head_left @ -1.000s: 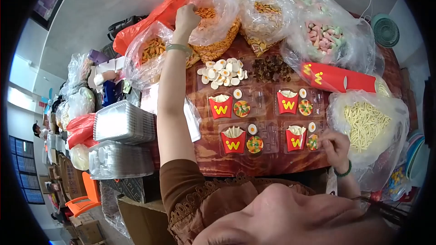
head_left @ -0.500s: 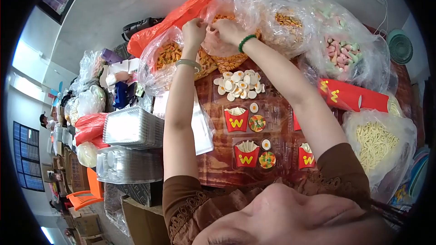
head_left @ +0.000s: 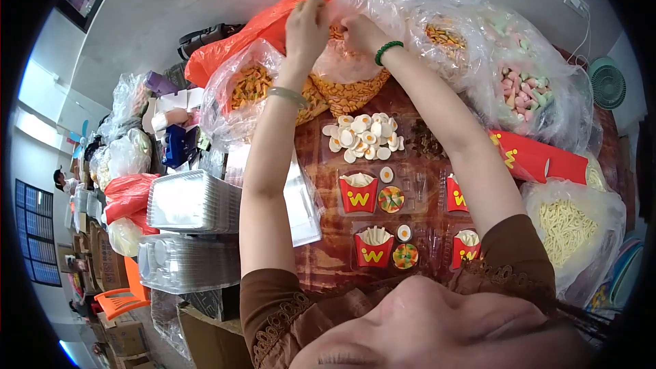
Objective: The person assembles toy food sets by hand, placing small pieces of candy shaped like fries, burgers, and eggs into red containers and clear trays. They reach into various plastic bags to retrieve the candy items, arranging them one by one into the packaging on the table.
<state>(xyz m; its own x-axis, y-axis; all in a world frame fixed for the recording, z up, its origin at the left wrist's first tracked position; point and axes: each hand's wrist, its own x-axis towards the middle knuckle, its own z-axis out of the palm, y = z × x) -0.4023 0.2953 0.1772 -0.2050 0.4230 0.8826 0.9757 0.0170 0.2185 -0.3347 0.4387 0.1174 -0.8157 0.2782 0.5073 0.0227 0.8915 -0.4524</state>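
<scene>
At the far side of the table, both my hands are at the mouth of a clear plastic bag (head_left: 350, 61) filled with small orange pieces (head_left: 348, 96). My left hand (head_left: 307, 27), its wrist in a pale bangle, is closed on the bag's left edge beside a red plastic bag (head_left: 246, 31). With fingers bent, my right hand (head_left: 364, 34) pinches the film on the other side; a green bead bracelet circles that wrist. Some fingertips are hidden. Nearer me lies a pile of egg-slice pieces (head_left: 365, 135). Below it, clear trays hold red fries boxes (head_left: 359, 193), egg pieces and round colourful discs (head_left: 391, 199).
Stacked clear plastic containers (head_left: 191, 201) stand left. Bags of orange pieces (head_left: 249, 87), pink-and-green pieces (head_left: 523, 89) and pale fry-like sticks (head_left: 566, 225) surround the work area. Red flat packaging (head_left: 536, 157) lies right, near a green fan (head_left: 607, 82).
My left hand has risen and shifted slightly right; my right hand has moved right and a little up. More of the orange pieces in the bag now shows. The view has shifted slightly.
</scene>
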